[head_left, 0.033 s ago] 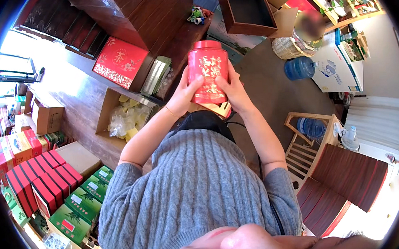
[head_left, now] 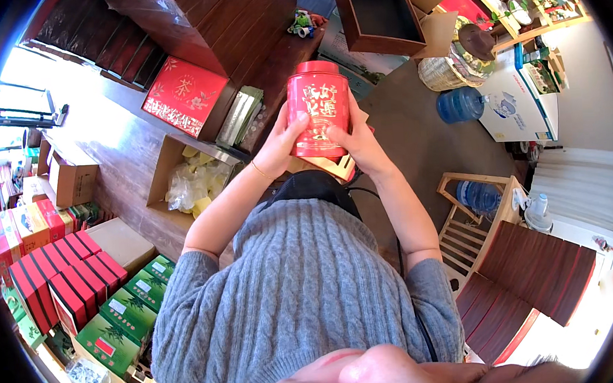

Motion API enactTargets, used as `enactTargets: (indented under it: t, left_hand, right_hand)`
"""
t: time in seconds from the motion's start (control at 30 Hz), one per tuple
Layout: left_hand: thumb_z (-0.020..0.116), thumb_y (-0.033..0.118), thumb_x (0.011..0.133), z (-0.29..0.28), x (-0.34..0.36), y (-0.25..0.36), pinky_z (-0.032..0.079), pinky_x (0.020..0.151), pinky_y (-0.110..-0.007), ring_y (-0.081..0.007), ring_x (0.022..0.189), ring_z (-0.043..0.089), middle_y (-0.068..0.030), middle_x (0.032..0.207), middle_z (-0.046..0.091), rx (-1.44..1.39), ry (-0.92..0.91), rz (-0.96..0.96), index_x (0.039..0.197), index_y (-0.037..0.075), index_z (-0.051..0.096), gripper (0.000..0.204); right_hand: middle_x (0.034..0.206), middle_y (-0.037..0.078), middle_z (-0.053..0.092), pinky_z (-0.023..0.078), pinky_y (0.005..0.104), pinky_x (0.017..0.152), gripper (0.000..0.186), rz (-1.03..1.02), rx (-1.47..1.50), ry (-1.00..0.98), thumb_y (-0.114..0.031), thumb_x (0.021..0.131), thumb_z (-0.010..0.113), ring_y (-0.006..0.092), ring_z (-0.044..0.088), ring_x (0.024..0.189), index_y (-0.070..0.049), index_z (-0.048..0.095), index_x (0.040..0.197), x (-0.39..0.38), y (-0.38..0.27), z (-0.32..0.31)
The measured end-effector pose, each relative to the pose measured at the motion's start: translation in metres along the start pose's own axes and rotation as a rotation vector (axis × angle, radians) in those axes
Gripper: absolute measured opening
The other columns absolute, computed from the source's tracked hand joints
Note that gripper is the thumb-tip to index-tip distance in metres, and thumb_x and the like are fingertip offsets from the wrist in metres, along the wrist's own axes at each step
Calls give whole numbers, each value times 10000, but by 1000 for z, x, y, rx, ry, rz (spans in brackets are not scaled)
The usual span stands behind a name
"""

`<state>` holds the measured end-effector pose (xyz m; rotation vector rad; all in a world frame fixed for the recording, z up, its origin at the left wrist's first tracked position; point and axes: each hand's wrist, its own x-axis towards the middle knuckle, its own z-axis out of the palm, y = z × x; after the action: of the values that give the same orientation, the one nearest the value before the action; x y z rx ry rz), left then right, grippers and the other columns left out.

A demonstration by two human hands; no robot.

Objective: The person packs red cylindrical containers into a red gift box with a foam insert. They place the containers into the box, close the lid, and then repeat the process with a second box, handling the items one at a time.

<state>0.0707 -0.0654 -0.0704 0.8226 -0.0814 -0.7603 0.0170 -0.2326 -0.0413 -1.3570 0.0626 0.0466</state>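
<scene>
Between my two hands stands a red canister (head_left: 320, 99) with a red lid and gold lettering, held up in front of my body. My left hand (head_left: 280, 142) grips its left side, the thumb lying over the front. On the opposite side my right hand (head_left: 359, 140) is closed round it, thumb also across the front. The fingers behind the canister are hidden. Just below it, part of a light wooden surface (head_left: 341, 167) shows near my lap.
An open carton (head_left: 157, 190) with plastic wrapping and a red patterned box (head_left: 181, 94) lie left. Green boxes (head_left: 121, 312) and red boxes (head_left: 63, 283) are stacked lower left. At right are a wooden rack (head_left: 464, 241), a blue water bottle (head_left: 459, 105) and a wicker basket (head_left: 447, 74).
The canister has turned slightly in my hands, so its gold lettering faces differently and shows more clearly. It also sits a touch further left.
</scene>
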Motion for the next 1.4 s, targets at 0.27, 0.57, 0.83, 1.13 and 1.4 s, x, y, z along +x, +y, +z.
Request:
enactTargets:
  t: [0.27, 0.57, 0.83, 1.13, 1.4]
  left_hand:
    - [595, 204, 900, -6, -13, -18, 344, 1036, -333, -168, 1258, 388, -89, 1379, 369, 176, -9, 61, 1464, 93, 87, 767]
    - [876, 279, 580, -16, -18, -1, 195, 1111, -368, -210, 1360, 215, -123, 1477, 202, 608, -253, 180, 1461, 46, 5, 1260]
    - [798, 202, 557, -24, -13, 75, 363, 1028, -388, -354, 1234, 424, -206, 1373, 374, 1290, -304, 259, 1434, 80, 201, 1068]
    - [750, 458, 697, -104, -72, 65, 260, 1094, -410, -257, 1356, 258, -152, 1471, 201, 452, 112, 360, 1473, 164, 41, 1093]
    - [720, 374, 730, -124, -147, 28, 372, 1021, -383, -217, 1284, 377, -85, 1392, 357, -13, 421, 359, 1436, 167, 197, 903]
  right_hand:
    - [1473, 133, 218, 292, 342, 1072, 1027, 8, 101, -28, -222, 799, 705, 196, 321, 1310, -72, -59, 1469, -14, 12, -3]
    - [1388, 111, 354, 281, 339, 1070, 816, 31, -210, 1, -427, 842, 635, 200, 342, 1285, -58, 221, 1441, -6, -3, -25]
    - [1050, 78, 571, 473, 271, 786, 620, 156, -636, -413, -322, 776, 722, 118, 540, 910, -73, 470, 1286, 66, -53, -34]
    - [1013, 44, 573, 499, 264, 753, 374, 115, -116, -385, -171, 830, 674, 102, 568, 899, -34, 483, 1121, 95, 16, 14]
    - [869, 19, 543, 462, 201, 572, 371, 208, -155, -506, -165, 796, 699, 52, 539, 739, -43, 455, 1047, 84, 57, 91]
